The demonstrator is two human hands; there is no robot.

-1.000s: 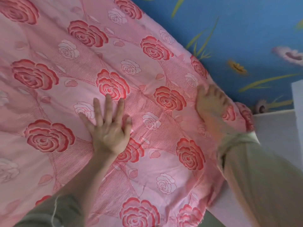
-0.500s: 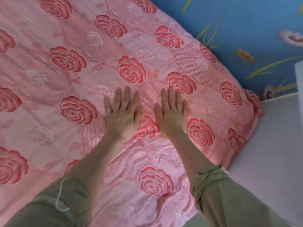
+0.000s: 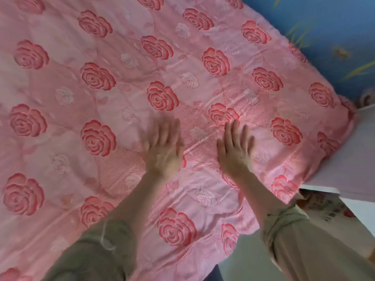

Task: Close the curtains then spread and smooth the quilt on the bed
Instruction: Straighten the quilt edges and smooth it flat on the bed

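A pink quilt (image 3: pixel 125 110) printed with red and white roses lies spread over the bed and fills most of the view. My left hand (image 3: pixel 164 151) is flat on it near the middle, fingers straight, blurred by motion. My right hand (image 3: pixel 236 151) lies flat on the quilt a short way to the right, fingers straight and together. Both hands hold nothing. The quilt's right corner (image 3: pixel 345 110) hangs at the edge by the wall. No curtains are in view.
A blue wall with painted flowers and grass (image 3: pixel 324 37) runs along the far right side of the bed. A white surface (image 3: pixel 349 171) sits at the right beyond the quilt's corner, with a printed item (image 3: pixel 328 207) below it. Floor shows at the bottom (image 3: pixel 243 260).
Both hands came together at the middle of the quilt, then slid apart again. The view has pulled back and now shows more of the quilt on the left.
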